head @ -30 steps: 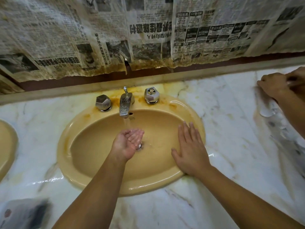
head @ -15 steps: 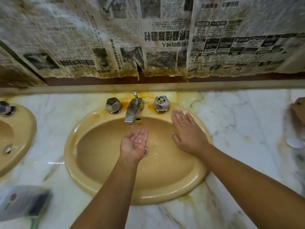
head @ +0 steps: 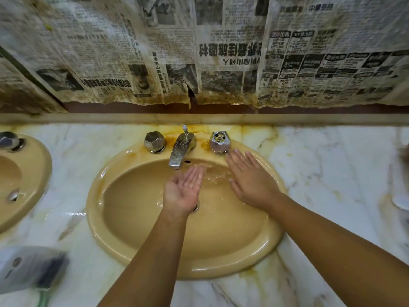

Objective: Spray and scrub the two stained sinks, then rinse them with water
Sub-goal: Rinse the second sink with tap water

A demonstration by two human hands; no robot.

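I see the second sink (head: 42,173) at nine o'clock, the centre sink (head: 97,209) mid-frame, the left hand (head: 183,191) cupped open under the spout (head: 181,151) (gripping nothing), the right hand (head: 250,182) flat at its two o'clock rim; flung carelessly, water may soak the newspaper (head: 221,63).

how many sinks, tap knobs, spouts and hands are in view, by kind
sinks: 2
tap knobs: 3
spout: 1
hands: 2
total: 8
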